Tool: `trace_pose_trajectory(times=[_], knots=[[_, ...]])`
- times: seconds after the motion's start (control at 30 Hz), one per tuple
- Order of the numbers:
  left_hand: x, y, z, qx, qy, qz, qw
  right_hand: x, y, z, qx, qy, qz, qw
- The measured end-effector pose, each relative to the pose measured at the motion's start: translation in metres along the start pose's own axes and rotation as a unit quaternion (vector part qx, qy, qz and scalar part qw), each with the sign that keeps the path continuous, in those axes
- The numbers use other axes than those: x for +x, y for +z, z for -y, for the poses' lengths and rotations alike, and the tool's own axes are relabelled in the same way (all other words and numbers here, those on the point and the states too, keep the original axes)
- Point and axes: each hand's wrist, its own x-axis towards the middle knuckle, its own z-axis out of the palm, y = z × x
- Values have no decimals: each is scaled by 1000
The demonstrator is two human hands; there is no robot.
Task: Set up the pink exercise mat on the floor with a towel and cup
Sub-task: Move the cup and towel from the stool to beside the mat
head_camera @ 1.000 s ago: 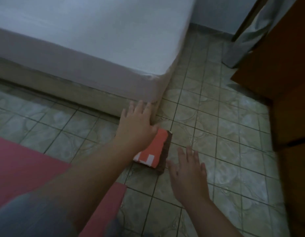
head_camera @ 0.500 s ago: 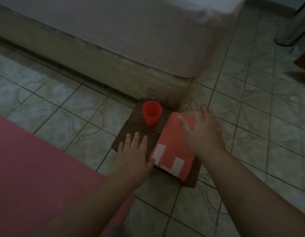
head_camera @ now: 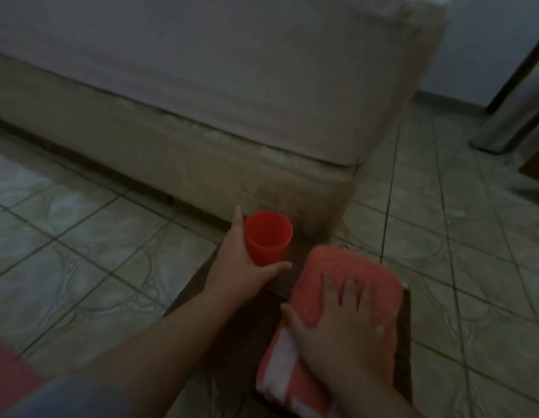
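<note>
A red plastic cup (head_camera: 268,236) stands upright on a dark wooden board (head_camera: 229,342) on the floor, close to the bed's corner. My left hand (head_camera: 241,263) curls around the cup from its left side, thumb at its base. A folded orange towel with white stripes (head_camera: 346,276) lies on the board's right half. My right hand (head_camera: 337,330) lies flat on the towel, fingers spread. Only a corner of the pink exercise mat (head_camera: 8,366) shows at the lower left edge.
A bed with a pale mattress (head_camera: 232,70) and beige base (head_camera: 171,167) fills the upper left. The floor is grey-green tile (head_camera: 461,267). A metal post or leg (head_camera: 509,122) and brown furniture stand at the far right.
My left hand moved from the board's front up to the cup and wrapped around it. My right hand slid down onto the towel's middle. The camera moved closer.
</note>
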Motion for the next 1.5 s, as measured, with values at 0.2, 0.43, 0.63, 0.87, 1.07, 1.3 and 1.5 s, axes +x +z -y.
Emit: trace_pose_trajectory(times=[0.2, 0.43, 0.63, 0.87, 1.07, 1.3, 1.5], knots=[[5, 3, -1, -48, 27, -52, 997, -2, 7, -9, -10, 0, 3, 1000], [7, -41, 7, -60, 24, -134, 989, -6, 10, 0, -39, -3, -33, 999], [18, -125, 38, -29, -45, -231, 972, -15, 5, 13, -43, -6, -93, 995], [31, -186, 108, -6, -120, -317, 941, -9, 7, 12, -74, 11, -60, 995], [34, -179, 162, 35, -164, -310, 936, 5, 14, 9, -70, 4, -18, 997], [32, -166, 196, 86, -194, -299, 930, 29, 31, 47, -33, -57, -48, 997], [38, -170, 210, 125, -188, -286, 931, 43, 38, 88, -18, -83, -60, 995]])
